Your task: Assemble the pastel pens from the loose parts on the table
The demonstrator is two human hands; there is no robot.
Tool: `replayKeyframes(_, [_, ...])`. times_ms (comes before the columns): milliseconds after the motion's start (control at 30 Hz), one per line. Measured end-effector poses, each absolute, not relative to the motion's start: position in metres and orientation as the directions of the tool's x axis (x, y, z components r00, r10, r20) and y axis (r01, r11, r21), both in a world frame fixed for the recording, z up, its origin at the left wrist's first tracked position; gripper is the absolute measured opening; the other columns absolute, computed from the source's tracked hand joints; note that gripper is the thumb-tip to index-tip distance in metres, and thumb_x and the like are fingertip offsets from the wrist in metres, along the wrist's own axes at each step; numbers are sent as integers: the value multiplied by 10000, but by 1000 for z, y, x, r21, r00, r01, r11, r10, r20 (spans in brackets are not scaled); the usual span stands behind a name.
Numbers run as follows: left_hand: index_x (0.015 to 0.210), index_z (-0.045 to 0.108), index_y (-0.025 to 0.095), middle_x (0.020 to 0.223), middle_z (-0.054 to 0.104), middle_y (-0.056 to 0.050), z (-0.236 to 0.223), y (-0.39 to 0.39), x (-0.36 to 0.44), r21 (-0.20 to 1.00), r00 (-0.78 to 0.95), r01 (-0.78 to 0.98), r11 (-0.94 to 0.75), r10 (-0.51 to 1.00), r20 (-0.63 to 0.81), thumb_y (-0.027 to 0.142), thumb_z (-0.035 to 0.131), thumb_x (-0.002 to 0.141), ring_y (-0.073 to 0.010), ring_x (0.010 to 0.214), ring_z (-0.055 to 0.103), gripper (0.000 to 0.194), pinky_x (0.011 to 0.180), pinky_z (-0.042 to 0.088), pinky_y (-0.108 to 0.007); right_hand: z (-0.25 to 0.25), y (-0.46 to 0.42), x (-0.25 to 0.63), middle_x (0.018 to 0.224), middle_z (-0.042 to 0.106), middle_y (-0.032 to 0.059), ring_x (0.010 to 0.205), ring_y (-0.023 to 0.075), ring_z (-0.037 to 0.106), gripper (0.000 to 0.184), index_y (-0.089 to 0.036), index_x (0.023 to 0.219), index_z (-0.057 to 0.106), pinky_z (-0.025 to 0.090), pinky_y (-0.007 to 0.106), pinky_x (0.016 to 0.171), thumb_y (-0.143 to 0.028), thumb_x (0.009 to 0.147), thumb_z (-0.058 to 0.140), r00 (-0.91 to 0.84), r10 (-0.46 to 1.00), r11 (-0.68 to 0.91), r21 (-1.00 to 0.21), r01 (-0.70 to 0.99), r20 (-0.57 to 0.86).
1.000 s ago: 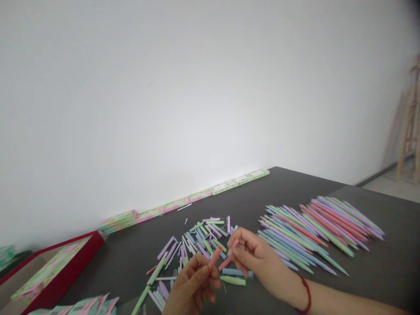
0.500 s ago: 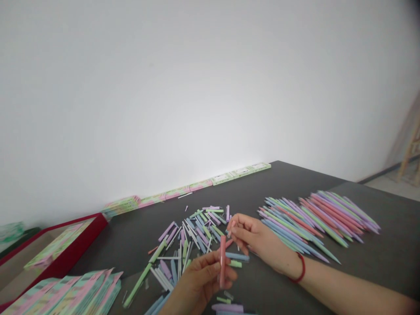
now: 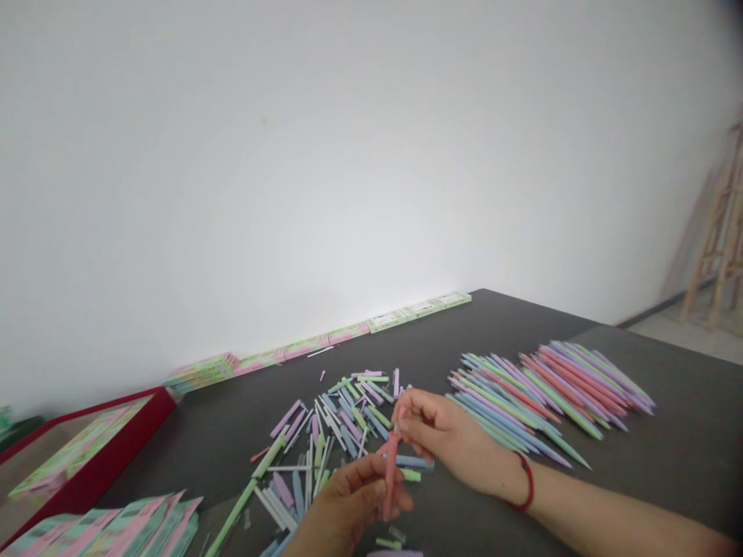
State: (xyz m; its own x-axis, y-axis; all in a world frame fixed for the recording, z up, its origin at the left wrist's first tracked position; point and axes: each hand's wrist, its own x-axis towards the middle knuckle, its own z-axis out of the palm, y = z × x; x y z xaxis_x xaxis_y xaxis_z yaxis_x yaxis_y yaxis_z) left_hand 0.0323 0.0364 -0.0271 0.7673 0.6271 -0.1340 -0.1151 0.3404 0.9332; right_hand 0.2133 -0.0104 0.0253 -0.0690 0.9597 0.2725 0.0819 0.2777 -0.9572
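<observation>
My left hand (image 3: pixel 348 503) is closed around a coral-pink pen barrel (image 3: pixel 389 483), a short tube held upright. Just above its top end, my right hand (image 3: pixel 450 435) pinches a small pink pen part (image 3: pixel 401 412) between thumb and fingers. The part is at or very near the barrel's opening; whether they touch I cannot tell. Behind both hands lies a loose heap of pen parts (image 3: pixel 328 422) in purple, green, blue and white. A light-blue pen part (image 3: pixel 411 462) and a short green piece (image 3: pixel 411 476) lie on the dark table beneath my right hand.
Pastel pens (image 3: pixel 572 379) lie in rows at the right. A red-edged box (image 3: pixel 124 437) stands at the left, with printed packets (image 3: pixel 124 534) in front. Flat printed boxes (image 3: pixel 307 346) line the wall. A wooden stand (image 3: pixel 723 232) is beyond the table.
My right hand has come down and left, bringing the small pink part to the top of the barrel. My left hand keeps its hold. The view has shifted slightly right.
</observation>
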Motion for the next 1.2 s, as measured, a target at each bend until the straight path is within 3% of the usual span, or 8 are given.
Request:
replayKeyframes(133, [846,683,144,733,703,-68,-35,40,33,941,782,-119,318,614,-109,358,720,713,-119,632,565,254,627,367,-227,22,-12,213,690,551,-28,614,102,494,127,-154,916,584,388,209,568,-240,875,499,-134,956,283,-942,182,261])
replayKeyframes(267, [823,668,150,729,697,-58,-38,43,33,939,788,-137,315,610,-89,357,724,708,-120,629,558,243,630,364,-234,21,-15,216,854,634,15,759,137,578,289,-191,1169,566,447,248,702,-248,921,430,-146,933,358,-886,296,328])
replayKeyframes(567, [777,623,152,662,665,-42,-34,36,39,959,796,-173,225,606,2,405,675,752,-117,581,513,259,584,339,-233,21,-14,216,876,603,42,820,131,576,290,-186,1052,661,438,235,759,-191,944,392,-297,825,561,-631,536,482])
replayKeyframes(800, [775,616,158,669,657,-36,-29,41,36,980,757,-174,100,650,68,373,636,787,-128,604,485,217,607,348,-245,21,-17,215,893,623,28,802,144,576,267,-210,1137,563,447,260,736,-157,903,445,-137,874,460,-704,541,466])
replayKeyframes(933, [837,609,156,699,668,-47,-32,43,36,984,760,-175,39,640,110,332,624,794,-135,609,512,182,605,379,-250,21,-17,214,889,613,31,815,140,570,210,-196,1022,608,441,254,754,-122,884,469,-237,843,527,-656,540,483])
replayKeyframes(1067, [823,585,180,668,612,-8,-34,36,39,978,738,-169,119,673,45,300,611,769,-143,573,531,134,507,429,-240,18,-18,208,856,589,33,831,138,565,215,-184,934,637,443,241,777,-116,902,435,-377,798,602,-609,517,470])
replayKeyframes(1200, [645,534,197,541,481,40,-28,38,35,957,691,-180,228,722,-42,316,594,692,-112,479,456,141,379,341,-185,18,-18,209,910,601,41,846,144,572,248,-195,1079,596,442,249,782,-135,906,428,-304,823,563,-613,555,481])
